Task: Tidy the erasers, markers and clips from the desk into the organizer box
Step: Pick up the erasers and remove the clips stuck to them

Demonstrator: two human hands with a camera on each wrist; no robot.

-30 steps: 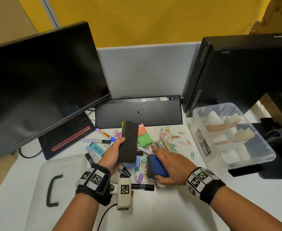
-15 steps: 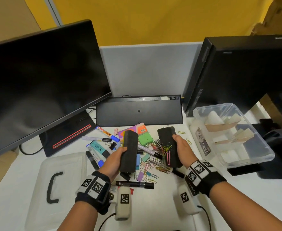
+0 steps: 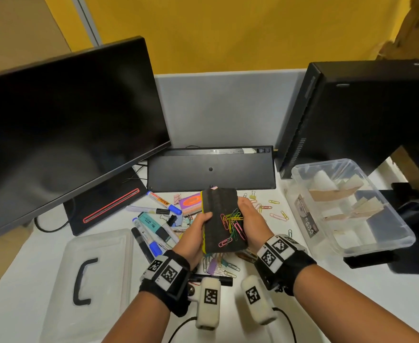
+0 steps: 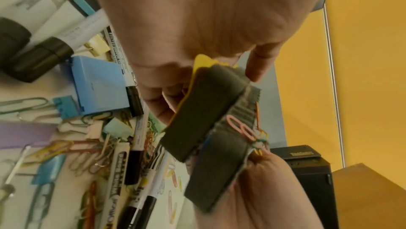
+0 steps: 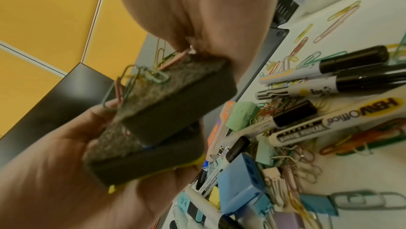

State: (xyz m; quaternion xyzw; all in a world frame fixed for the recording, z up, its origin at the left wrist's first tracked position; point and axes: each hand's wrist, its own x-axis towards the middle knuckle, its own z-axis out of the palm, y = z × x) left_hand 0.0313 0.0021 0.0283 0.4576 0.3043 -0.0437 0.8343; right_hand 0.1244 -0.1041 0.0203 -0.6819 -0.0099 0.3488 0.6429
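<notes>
L hand [image 3: 195,233] & R hand [image 3: 252,225] both clamp two stacked erasers [image 3: 218,214] above desk [image 3: 327,280]; paper clips [image 3: 232,225] cling to top felt.

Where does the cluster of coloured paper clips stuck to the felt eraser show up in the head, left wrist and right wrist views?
Head: centre, cluster of paper clips on the top eraser's felt face, between both hands.
Left wrist: right of centre, on the eraser's felt edge, above the right hand.
Right wrist: left of centre, upper half, on the upper eraser's felt.
Shared landmark: blue box in both wrist views; hidden in the head view.
</notes>
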